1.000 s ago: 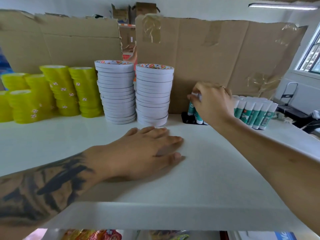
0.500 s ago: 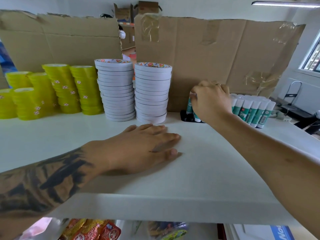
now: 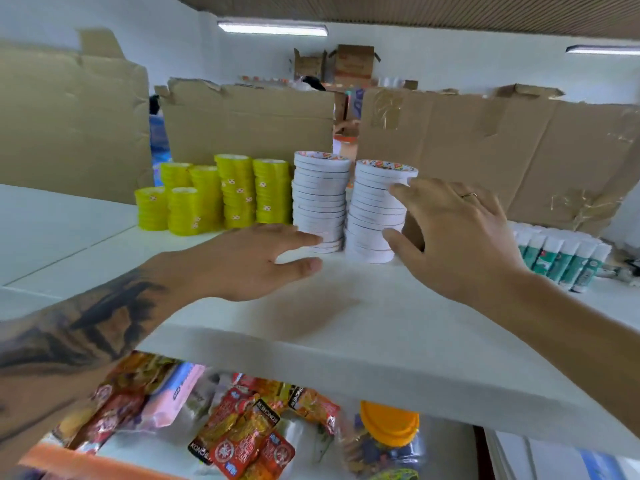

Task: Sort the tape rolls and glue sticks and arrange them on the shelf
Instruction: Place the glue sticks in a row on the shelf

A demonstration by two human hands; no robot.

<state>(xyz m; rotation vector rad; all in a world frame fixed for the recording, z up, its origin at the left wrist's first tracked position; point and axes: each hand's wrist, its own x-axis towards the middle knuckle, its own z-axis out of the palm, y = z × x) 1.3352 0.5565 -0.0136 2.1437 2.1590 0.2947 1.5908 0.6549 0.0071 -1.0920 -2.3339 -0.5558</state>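
Observation:
Two tall stacks of white tape rolls stand on the white shelf (image 3: 346,317): a left stack (image 3: 320,199) and a right stack (image 3: 375,209). My left hand (image 3: 256,261) reaches with straight fingers to the foot of the left stack. My right hand (image 3: 450,233) is spread against the right stack, fingertips near its top and thumb near its base. Stacks of yellow tape rolls (image 3: 221,195) stand further left. A row of green-and-white glue sticks (image 3: 561,254) stands upright at the right, behind my right wrist.
Brown cardboard sheets (image 3: 485,150) form a wall behind the shelf. On the level below lie snack packets (image 3: 242,434) and a jar with an orange lid (image 3: 388,424). Bare shelf surface stretches in front of the stacks.
My right hand has left the glue sticks and moved left onto the right white stack. My left hand has lifted off the shelf and slid forward to the left stack. The view has tilted down.

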